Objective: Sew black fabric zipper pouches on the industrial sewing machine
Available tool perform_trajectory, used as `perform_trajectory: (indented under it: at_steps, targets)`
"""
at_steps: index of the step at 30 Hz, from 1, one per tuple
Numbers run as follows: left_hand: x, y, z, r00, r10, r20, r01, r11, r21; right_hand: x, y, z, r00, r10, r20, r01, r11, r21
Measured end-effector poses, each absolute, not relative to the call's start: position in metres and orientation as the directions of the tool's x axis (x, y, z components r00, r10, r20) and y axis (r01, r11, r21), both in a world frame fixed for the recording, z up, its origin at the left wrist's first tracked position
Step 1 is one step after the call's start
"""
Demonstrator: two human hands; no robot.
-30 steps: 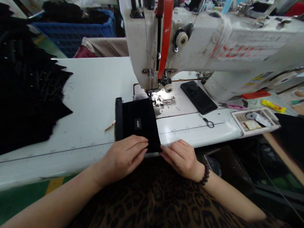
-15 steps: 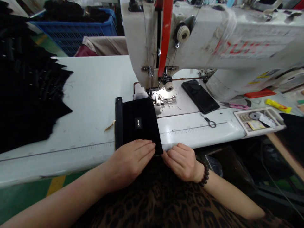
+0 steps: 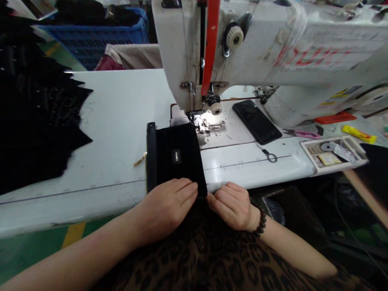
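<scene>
A black fabric pouch (image 3: 188,163) lies flat on the machine table, its far right corner by the needle area of the sewing machine (image 3: 194,97). It carries a small black label (image 3: 176,156) with pale lettering. Along its left edge runs a dark band with a zip, from which a gold zip pull (image 3: 140,159) sticks out. My left hand (image 3: 169,204) rests flat over the near part of the pouch, fingers stretched out and close together. With curled fingers, my right hand (image 3: 232,206) pinches the pouch's near right corner; the fingertips are partly hidden.
Black pieces (image 3: 39,109) are heaped on the left. Right of the needle lie a phone (image 3: 257,121), pink-handled snips (image 3: 306,134) and a small tray (image 3: 312,161) with a bobbin. A blue crate (image 3: 97,40) stands behind the table.
The camera view has shifted very slightly. Both hands and the pouch keep practically the same places.
</scene>
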State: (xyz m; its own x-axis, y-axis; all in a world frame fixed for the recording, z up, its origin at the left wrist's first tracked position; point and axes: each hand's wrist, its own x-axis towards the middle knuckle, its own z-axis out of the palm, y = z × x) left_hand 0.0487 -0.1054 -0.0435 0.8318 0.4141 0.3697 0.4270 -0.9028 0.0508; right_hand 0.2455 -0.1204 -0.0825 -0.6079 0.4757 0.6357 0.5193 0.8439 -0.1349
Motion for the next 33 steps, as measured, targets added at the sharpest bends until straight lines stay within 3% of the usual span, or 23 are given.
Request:
perform_trajectory:
  at_steps: [12, 16, 19, 33]
  targets:
    - [0.057, -0.109, -0.042, 0.807, 0.408, 0.426, 0.466, -0.884, -0.036, 0.25, -0.122, -0.085, -0.557, 0.544, 0.628, 0.521, 0.817, -0.246]
    - [0.056, -0.11, -0.044, 0.806, 0.385, 0.448, 0.456, -0.888, -0.057, 0.251, -0.119, -0.079, -0.608, 0.526, 0.594, 0.519, 0.83, -0.204]
    - [0.055, -0.111, -0.046, 0.802, 0.406, 0.437, 0.468, -0.883, -0.04, 0.249, -0.117, -0.074, -0.651, 0.488, 0.581, 0.49, 0.855, -0.169]
    - [0.032, -0.114, -0.061, 0.819, 0.442, 0.365, 0.453, -0.89, 0.062, 0.244, -0.114, -0.069, -0.712, 0.512, 0.481, 0.438, 0.859, -0.267]
